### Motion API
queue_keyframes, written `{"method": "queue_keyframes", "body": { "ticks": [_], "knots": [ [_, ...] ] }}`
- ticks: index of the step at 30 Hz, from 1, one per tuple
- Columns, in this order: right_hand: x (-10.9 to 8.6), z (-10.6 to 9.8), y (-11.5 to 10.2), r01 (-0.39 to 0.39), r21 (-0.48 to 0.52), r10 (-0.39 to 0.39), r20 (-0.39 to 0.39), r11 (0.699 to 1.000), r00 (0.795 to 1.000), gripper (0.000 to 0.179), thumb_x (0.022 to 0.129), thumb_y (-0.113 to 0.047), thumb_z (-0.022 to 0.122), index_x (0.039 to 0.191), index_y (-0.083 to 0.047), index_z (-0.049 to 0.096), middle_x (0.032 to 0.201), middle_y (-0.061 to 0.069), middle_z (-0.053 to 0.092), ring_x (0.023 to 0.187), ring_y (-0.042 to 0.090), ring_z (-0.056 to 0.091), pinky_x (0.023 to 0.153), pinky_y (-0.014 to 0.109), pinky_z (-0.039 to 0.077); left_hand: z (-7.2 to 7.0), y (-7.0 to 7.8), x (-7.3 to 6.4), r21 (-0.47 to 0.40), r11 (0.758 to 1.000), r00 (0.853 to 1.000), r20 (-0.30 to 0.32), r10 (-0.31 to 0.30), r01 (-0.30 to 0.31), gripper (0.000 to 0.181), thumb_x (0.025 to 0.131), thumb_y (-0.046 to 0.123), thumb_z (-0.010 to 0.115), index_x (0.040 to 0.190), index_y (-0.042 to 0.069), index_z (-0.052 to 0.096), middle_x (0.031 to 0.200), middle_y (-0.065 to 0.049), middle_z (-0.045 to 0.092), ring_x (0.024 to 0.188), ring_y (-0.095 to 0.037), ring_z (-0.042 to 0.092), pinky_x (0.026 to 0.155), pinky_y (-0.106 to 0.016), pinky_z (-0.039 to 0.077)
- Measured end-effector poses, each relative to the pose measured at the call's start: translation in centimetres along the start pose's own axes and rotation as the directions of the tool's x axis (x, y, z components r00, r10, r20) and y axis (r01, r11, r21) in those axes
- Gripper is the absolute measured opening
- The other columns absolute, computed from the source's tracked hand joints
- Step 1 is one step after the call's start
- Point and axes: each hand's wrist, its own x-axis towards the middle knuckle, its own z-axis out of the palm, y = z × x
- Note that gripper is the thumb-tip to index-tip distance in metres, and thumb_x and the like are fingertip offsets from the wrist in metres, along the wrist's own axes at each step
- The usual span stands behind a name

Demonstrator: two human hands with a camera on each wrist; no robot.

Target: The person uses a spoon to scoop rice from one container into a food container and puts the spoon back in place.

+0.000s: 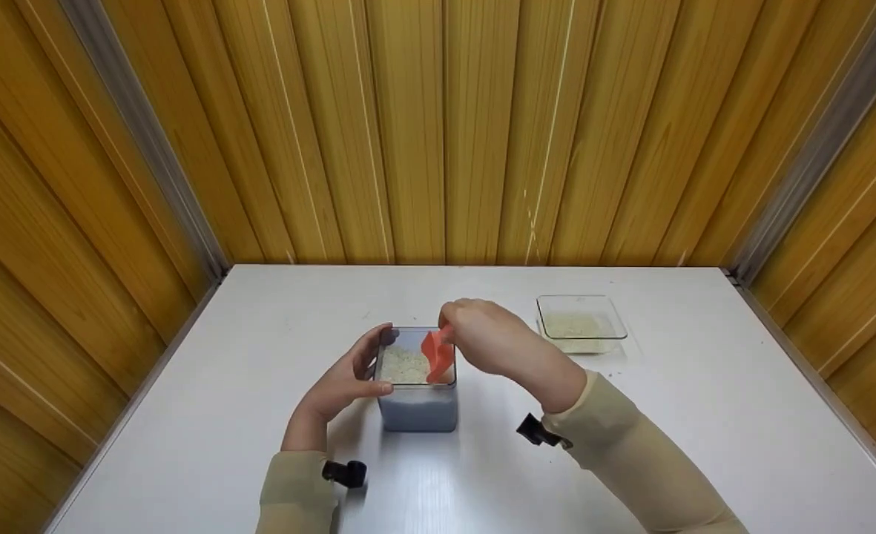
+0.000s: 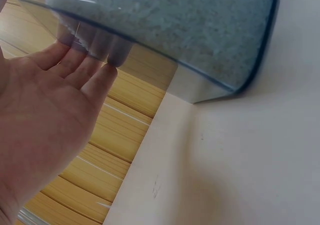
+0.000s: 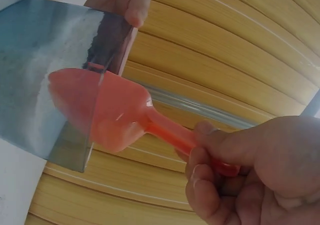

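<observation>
A translucent blue container (image 1: 419,415) stands on the table, partly filled with white rice-like grains (image 1: 402,366). My left hand (image 1: 345,387) grips the container from its left, the thumb across the near rim and the fingers at the far side. In the left wrist view, those fingertips (image 2: 100,80) lie against the container's wall. My right hand (image 1: 493,337) holds a red scoop (image 1: 438,357) by its handle above the right side of the container. The right wrist view shows the scoop's bowl (image 3: 120,115) partly inside, its tip at the grains behind the clear wall.
To the right, a clear glass dish (image 1: 582,326) with some pale grains at its bottom sits on the white table (image 1: 259,356). Wood-patterned panels (image 1: 408,133) rise behind the table and on both sides. Small dark cameras (image 1: 345,473) are worn on the wrists.
</observation>
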Motion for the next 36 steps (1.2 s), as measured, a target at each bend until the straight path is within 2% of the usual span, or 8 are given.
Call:
{"method": "queue_keyframes", "body": {
  "ticks": [4,8,13,17,22,24,30,36],
  "knots": [
    [0.8,-1.1,-0.7,-0.068,-0.001,0.068,0.105,0.998,0.992,0.007,0.095,-0.004,0.070,0.098,0.002,0.072,0.095,0.014,0.076,0.092,0.032,0.072,0.081,0.042,0.060,0.0,0.0,0.0,0.007,1.000,1.000,-0.007,-0.004,0.004,0.109,0.079,0.024,0.089,0.164,0.018,0.022,0.173,-0.006,0.020,0.163,-0.029,0.007,0.131,-0.054,0.009],
    [1.8,-1.6,-0.9,-0.175,0.021,0.167,0.211,0.984,0.963,0.010,0.096,-0.005,0.069,0.100,0.001,0.075,0.099,0.013,0.077,0.093,0.029,0.072,0.080,0.040,0.059,0.1,0.0,-0.1,0.007,1.000,1.000,-0.018,-0.008,0.008,0.109,0.079,0.024,0.089,0.164,0.019,0.023,0.173,-0.006,0.021,0.163,-0.029,0.007,0.131,-0.055,0.009],
    [2.6,-1.1,-0.8,-0.219,0.012,0.209,0.254,0.976,0.944,0.011,0.096,-0.008,0.069,0.097,0.000,0.078,0.097,0.012,0.078,0.091,0.028,0.072,0.079,0.040,0.059,0.1,0.0,0.0,0.011,1.000,1.000,-0.021,-0.013,0.014,0.108,0.079,0.024,0.089,0.164,0.019,0.023,0.173,-0.006,0.021,0.163,-0.030,0.007,0.130,-0.055,0.009],
    [2.2,0.2,-0.4,-0.242,0.054,0.222,0.248,0.969,0.943,0.011,0.096,-0.007,0.069,0.099,0.001,0.077,0.099,0.014,0.078,0.092,0.029,0.072,0.080,0.041,0.060,0.2,0.0,0.0,0.008,1.000,1.000,-0.017,-0.009,0.009,0.109,0.079,0.024,0.089,0.164,0.018,0.022,0.173,-0.006,0.020,0.163,-0.029,0.007,0.130,-0.055,0.009],
    [1.1,1.9,0.9,-0.255,0.158,0.230,0.163,0.954,0.960,0.011,0.097,-0.008,0.068,0.099,0.002,0.074,0.098,0.013,0.077,0.094,0.029,0.071,0.084,0.044,0.060,0.3,0.1,0.0,0.009,1.000,1.000,-0.018,-0.005,0.006,0.109,0.079,0.025,0.089,0.164,0.019,0.023,0.174,-0.006,0.019,0.163,-0.029,0.006,0.131,-0.054,0.009],
    [0.6,2.5,1.5,-0.260,0.220,0.237,0.125,0.940,0.963,0.012,0.097,-0.009,0.069,0.098,0.002,0.074,0.096,0.013,0.076,0.090,0.026,0.070,0.081,0.042,0.059,0.2,0.1,0.0,0.010,1.000,1.000,-0.018,-0.005,0.006,0.108,0.079,0.024,0.089,0.164,0.020,0.023,0.173,-0.006,0.020,0.163,-0.029,0.006,0.131,-0.054,0.009],
    [-0.7,4.3,3.2,-0.269,0.414,0.262,0.076,0.870,0.962,0.015,0.098,-0.014,0.069,0.102,0.000,0.072,0.092,0.010,0.074,0.079,0.014,0.064,0.070,0.029,0.053,0.1,0.0,0.0,-0.001,1.000,1.000,-0.011,-0.005,0.005,0.107,0.079,0.021,0.088,0.164,0.020,0.023,0.173,-0.005,0.022,0.163,-0.028,0.007,0.131,-0.052,0.008],
    [-1.5,6.0,4.4,-0.281,0.548,0.301,0.056,0.788,0.952,0.013,0.099,-0.010,0.068,0.106,-0.001,0.071,0.088,0.008,0.073,0.076,0.012,0.061,0.068,0.026,0.051,0.0,0.0,0.0,0.011,1.000,1.000,0.005,0.015,-0.015,0.109,0.078,0.024,0.089,0.164,0.018,0.022,0.172,-0.007,0.022,0.163,-0.028,0.006,0.131,-0.053,0.008]
  ]
}}
